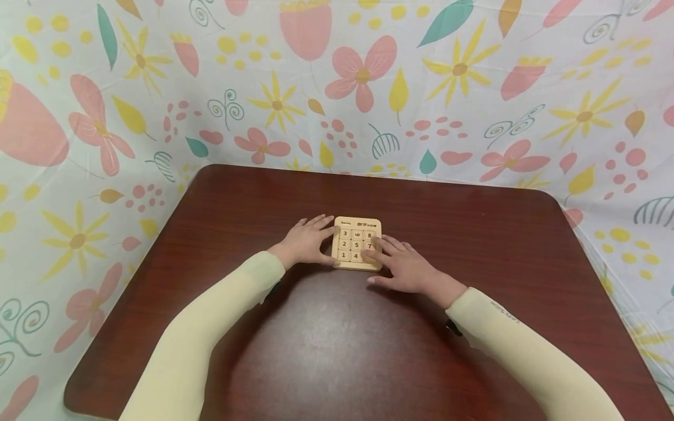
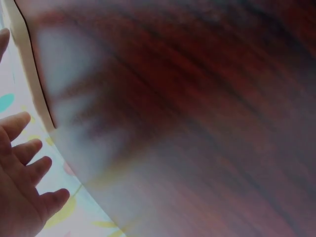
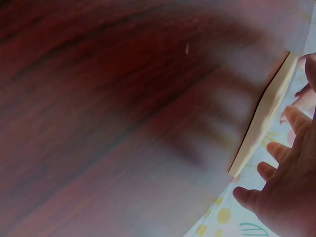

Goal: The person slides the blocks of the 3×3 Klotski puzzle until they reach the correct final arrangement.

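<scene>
A wooden number slide puzzle point(image 1: 357, 264) lies flat on the table, its square tiles in three rows. The top row reads 3, a sideways digit and 8; below come 2, 5, 7, then 1 and 4. Fingers of my right hand point(image 1: 409, 270) cover the lower right tile spot and touch near the 7 tile point(image 1: 370, 245), with the thumb apart below. My left hand point(image 1: 305, 241) rests at the puzzle's left edge, fingers straight and spread, thumb at the lower left corner. Both wrist views show the puzzle's pale side edge point(image 3: 264, 113) beside extended fingers.
The dark red-brown wooden table point(image 1: 316, 351) has rounded corners and a glare patch near the front. A white cloth point(image 1: 226, 76) printed with flowers and leaves hangs behind it and along the sides. Pale yellow sleeves point(image 1: 210, 316) cover both forearms.
</scene>
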The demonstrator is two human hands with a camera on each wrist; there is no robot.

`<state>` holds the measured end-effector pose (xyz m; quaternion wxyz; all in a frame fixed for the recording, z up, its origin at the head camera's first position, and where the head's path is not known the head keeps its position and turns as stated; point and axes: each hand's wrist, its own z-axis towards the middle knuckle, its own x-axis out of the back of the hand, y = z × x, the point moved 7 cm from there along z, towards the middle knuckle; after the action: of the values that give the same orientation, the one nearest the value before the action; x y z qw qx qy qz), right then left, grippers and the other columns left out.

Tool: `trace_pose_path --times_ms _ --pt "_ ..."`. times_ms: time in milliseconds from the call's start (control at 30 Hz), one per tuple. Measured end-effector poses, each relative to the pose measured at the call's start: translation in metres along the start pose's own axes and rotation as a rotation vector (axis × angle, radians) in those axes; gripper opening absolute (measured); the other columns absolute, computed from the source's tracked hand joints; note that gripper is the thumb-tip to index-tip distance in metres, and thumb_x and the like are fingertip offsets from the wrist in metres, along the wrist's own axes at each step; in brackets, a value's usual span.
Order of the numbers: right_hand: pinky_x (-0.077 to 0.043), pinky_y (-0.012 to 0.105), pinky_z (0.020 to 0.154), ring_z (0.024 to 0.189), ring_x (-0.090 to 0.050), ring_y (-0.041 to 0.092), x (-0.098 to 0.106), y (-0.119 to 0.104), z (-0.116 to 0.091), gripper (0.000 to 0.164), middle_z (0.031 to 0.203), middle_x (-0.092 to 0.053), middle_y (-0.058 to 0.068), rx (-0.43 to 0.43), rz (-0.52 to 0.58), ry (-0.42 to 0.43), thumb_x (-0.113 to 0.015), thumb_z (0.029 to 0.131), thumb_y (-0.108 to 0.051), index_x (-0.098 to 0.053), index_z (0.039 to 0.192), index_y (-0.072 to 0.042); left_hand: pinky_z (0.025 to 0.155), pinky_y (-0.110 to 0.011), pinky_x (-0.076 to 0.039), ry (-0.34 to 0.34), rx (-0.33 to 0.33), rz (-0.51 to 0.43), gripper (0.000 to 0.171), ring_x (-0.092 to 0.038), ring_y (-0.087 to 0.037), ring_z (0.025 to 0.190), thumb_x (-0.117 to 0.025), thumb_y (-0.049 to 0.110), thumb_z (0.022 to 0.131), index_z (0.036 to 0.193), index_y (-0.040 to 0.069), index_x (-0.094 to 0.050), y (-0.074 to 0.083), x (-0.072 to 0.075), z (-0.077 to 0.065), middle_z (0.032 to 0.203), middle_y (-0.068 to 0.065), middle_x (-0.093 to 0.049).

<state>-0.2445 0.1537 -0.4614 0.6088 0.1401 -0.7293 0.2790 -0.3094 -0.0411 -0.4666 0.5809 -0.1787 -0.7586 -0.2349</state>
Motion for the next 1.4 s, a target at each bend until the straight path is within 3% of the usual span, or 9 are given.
trace_pose_path --times_ms 533,900,1400 --pt "-0.032 0.072 0.117 0.155 -0.028 0.043 -0.006 -0.002 0.004 0.068 0.167 -0.033 0.016 0.009 -0.012 -0.032 -0.063 0.095 -0.057 -0.047 0.155 -0.030 0.130 -0.055 -0.022 -0.041 -0.006 0.027 0.107 -0.019 -0.022 0.162 -0.066 0.078 0.081 0.162 0.018 -0.033 -0.001 -0.001 0.004 0.171 0.001 -0.028" --pt "-0.029 0.073 0.118 0.157 -0.025 0.041 -0.011 0.004 0.001 0.070 0.170 -0.029 0.013 0.009 0.000 -0.039 -0.064 0.095 -0.056 -0.042 0.157 -0.033 0.130 -0.048 -0.025 -0.051 -0.031 0.013 0.106 -0.021 -0.024 0.162 -0.067 0.076 0.082 0.162 0.015 -0.033 0.001 -0.003 0.006 0.171 -0.002 -0.027" --pt "-0.031 0.074 0.116 0.156 -0.025 0.044 -0.006 0.016 -0.009 0.063 0.168 -0.031 0.013 0.003 -0.007 -0.013 -0.066 0.095 -0.054 -0.051 0.152 -0.031 0.130 -0.044 -0.027 -0.040 -0.045 -0.008 0.107 -0.023 -0.024 0.161 -0.069 0.074 0.082 0.161 0.012 -0.034 0.000 -0.004 0.007 0.170 -0.006 -0.029"
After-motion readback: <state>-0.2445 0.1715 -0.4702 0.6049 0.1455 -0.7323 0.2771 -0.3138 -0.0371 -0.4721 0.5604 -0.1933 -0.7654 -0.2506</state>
